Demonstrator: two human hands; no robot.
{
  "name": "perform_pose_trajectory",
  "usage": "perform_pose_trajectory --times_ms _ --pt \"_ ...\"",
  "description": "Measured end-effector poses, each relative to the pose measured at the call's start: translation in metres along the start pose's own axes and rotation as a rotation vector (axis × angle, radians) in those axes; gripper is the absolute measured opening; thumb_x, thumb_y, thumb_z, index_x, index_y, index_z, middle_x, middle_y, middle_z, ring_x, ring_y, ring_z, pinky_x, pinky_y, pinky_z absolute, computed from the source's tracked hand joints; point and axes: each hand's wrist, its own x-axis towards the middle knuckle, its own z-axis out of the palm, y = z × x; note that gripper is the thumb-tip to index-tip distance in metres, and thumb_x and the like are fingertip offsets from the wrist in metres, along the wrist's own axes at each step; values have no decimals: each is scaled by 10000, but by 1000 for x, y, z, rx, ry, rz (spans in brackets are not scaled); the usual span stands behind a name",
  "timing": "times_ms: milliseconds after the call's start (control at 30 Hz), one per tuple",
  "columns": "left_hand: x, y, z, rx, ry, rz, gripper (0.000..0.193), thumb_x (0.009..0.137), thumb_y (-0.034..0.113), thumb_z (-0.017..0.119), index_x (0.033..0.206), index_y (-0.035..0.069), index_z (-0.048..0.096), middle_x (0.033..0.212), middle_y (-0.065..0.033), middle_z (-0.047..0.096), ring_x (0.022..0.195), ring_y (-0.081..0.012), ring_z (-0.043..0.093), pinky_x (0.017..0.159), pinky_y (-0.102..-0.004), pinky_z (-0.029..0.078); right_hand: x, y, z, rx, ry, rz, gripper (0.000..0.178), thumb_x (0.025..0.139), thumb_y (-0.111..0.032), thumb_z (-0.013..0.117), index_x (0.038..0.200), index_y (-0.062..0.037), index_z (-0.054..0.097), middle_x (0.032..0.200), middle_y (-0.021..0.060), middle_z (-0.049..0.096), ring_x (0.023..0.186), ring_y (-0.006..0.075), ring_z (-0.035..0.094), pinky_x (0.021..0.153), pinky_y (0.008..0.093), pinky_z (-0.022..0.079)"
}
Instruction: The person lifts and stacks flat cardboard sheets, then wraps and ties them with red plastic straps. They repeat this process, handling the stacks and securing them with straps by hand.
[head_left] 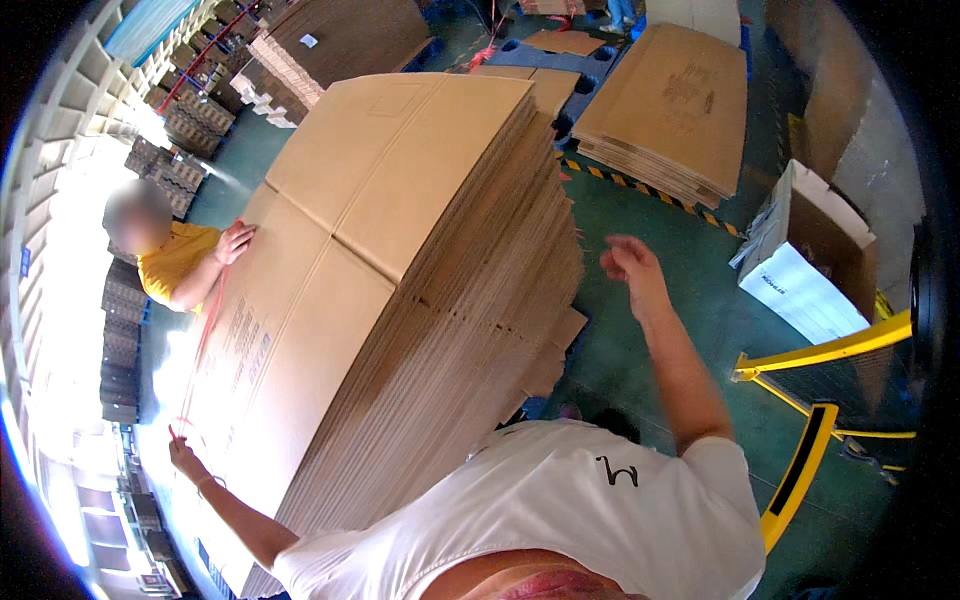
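A tall stack of flat, folded cardboard boxes (pixel 300 320) fills the middle, its many layers showing along the side nearest me. My left hand (pixel 185 458) is at the stack's left edge, closed on a thin red strap (pixel 213 312). That strap runs along the left part of the top sheet toward a co-worker's hand (pixel 236 242), which rests on the far left edge. My right hand (pixel 632 262) is in the air to the right of the stack, its fingers loosely curled and somewhat apart, with nothing visible in them.
A co-worker in a yellow shirt (pixel 178 262) stands across the stack. Behind lies a lower cardboard pile (pixel 670 95) beside a blue pallet (pixel 590 80). To the right are an open white carton (pixel 815 290), a yellow rail frame (pixel 800 470) and striped floor tape (pixel 640 185).
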Motion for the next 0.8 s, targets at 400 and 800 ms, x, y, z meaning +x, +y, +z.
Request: perform_pose_trajectory --times_ms 400,800 --pt "-29 205 -40 -37 89 -182 207 879 225 468 851 58 588 618 65 416 513 -44 305 454 -205 238 238 -78 81 -198 -505 -664 578 886 -424 363 1308 -37 285 1287 174 372 1213 307 333 1010 396 237" --pt "-20 484 148 -11 -355 -156 192 877 242 472 832 72 551 619 68 357 524 -17 274 463 -194 210 246 -77 74 -120 -837 -707 683 812 -226 556 1344 -44 169 1350 186 251 1219 335 312 995 425 272"
